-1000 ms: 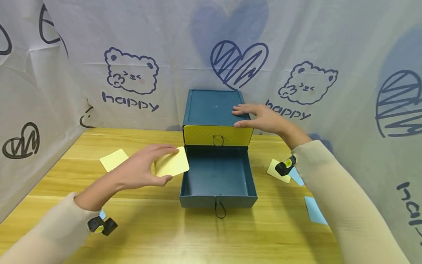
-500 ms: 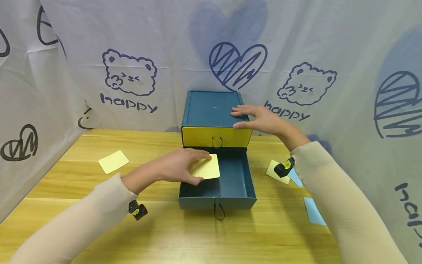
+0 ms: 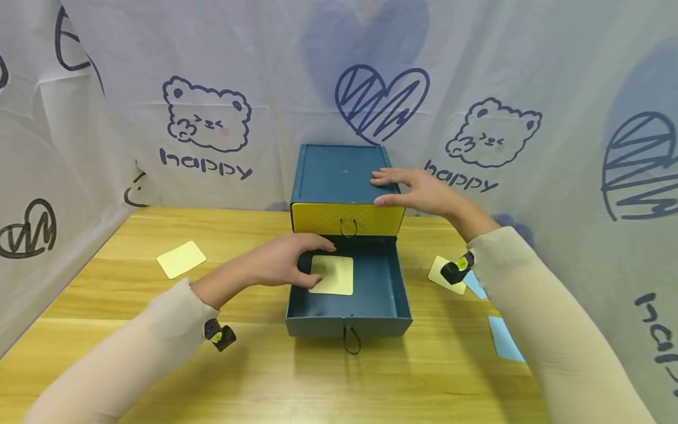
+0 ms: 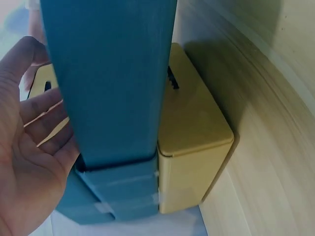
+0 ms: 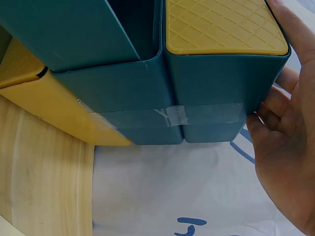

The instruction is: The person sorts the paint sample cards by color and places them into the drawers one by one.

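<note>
A dark teal drawer box (image 3: 341, 174) stands against the cloth with its teal drawer (image 3: 378, 282) pulled out toward me. A pale yellow card (image 3: 339, 275) lies inside on the left of the drawer floor. My left hand (image 3: 281, 259) reaches over the drawer's left wall, thumb and fingers parted, thumb tip overlapping the card's left edge. My right hand (image 3: 418, 188) rests on the box's top right corner, fingers on top and thumb at the front edge. In the right wrist view, its other fingers (image 5: 275, 110) lie against the box's side.
Above the pulled-out drawer is a yellow drawer front (image 3: 318, 218); another yellow drawer (image 4: 197, 108) shows below it. One yellow card (image 3: 182, 259) lies at left on the wooden table (image 3: 238, 365). At right lie a yellow card (image 3: 436, 274) and blue cards (image 3: 505, 338).
My left hand has carried the yellow card rightward from beside the drawer to over it and let it go inside. My right hand has stayed on the box.
</note>
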Motion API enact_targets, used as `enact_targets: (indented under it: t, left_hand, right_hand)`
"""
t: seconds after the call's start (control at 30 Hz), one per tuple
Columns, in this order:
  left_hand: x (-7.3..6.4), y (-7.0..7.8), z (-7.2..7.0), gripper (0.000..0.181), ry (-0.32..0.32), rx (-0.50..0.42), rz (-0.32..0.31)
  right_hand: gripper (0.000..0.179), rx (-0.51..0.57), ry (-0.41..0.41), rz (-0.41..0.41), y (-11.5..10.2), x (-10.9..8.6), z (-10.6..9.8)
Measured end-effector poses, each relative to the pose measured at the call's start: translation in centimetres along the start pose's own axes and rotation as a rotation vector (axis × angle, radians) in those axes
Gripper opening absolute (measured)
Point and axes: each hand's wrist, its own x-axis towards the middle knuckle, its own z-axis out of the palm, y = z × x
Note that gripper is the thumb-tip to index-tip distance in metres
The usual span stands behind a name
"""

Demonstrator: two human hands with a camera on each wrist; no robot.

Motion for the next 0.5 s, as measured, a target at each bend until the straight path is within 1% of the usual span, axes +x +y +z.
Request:
enact_targets:
  t: [0.13, 0.3, 0.4, 0.5]
  left_hand:
    - [-1.4, -0.5, -0.5, 0.051, 0.052, -0.032, -0.034]
    - [-3.5, -1.6, -1.0, 0.048, 0.125, -0.07, -0.081]
    - [-4.6, -2.5, -1.4, 0.047, 0.164, -0.08, -0.101]
    - [-5.7, -3.7, -1.6, 0.045, 0.19, -0.076, -0.126]
  right_hand:
    - [0.069, 0.007, -0.003, -0.008, 0.0, 0.0, -0.1]
    - [0.068, 0.006, -0.005, -0.016, 0.0, -0.1, -0.1]
    - [0.067, 0.004, -0.002, -0.016, 0.1, -0.1, -0.1]
    - [0.066, 0.009, 0.0, -0.013, 0.1, -0.1, -0.1]
